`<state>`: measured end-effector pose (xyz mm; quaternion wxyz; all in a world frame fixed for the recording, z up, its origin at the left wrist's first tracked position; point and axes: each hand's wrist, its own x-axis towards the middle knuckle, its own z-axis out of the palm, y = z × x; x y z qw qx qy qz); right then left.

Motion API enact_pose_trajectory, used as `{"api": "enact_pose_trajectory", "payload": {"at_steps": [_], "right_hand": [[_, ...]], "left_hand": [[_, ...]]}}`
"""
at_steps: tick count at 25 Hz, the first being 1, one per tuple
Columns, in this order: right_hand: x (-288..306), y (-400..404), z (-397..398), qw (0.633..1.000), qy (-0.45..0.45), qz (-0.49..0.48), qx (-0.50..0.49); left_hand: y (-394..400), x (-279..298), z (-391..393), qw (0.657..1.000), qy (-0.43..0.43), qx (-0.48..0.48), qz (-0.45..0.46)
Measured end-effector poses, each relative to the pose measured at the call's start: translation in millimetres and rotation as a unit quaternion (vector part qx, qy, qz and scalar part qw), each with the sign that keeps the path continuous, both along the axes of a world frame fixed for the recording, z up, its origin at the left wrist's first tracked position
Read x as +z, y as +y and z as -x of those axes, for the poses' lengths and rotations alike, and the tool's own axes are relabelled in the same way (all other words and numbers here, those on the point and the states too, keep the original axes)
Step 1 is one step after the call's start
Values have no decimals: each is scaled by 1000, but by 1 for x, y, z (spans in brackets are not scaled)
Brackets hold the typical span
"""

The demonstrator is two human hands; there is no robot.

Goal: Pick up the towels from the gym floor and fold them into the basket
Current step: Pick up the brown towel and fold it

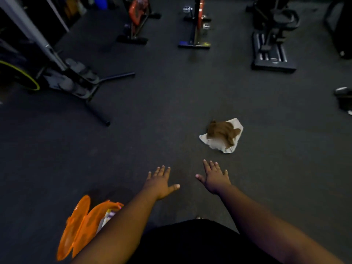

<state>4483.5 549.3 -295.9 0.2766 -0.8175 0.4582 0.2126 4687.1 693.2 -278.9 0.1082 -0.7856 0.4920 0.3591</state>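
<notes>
From the head view, no writing is legible. At seven o'clock, an orange plastic basket (80, 225) holds something pale and purple, blurred. At one o'clock lies a crumpled brown towel (222, 131) atop a white towel (219, 144) on dark speckled flooring (152, 130). The left hand (161, 182) and right hand (215, 178) are spread flat, holding nothing.

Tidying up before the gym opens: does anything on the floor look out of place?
Yes. A crumpled brown towel lies heaped on a rumpled white towel on the dark floor, ahead of the right hand. Neither is folded or in the orange basket at lower left.
</notes>
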Motion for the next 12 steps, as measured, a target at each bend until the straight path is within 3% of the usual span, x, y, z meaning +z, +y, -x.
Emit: {"api": "enact_pose_trajectory", "payload": {"at_steps": [6,12], "right_hand": [[-3,-123,51,996,-5,-1,-91],[-57,-264,45,992,16,-7,-128]], "left_hand": [[-165,-1,32,997,18,-70,-8],[-330,-63,13,994,42,-98,-30]]}}
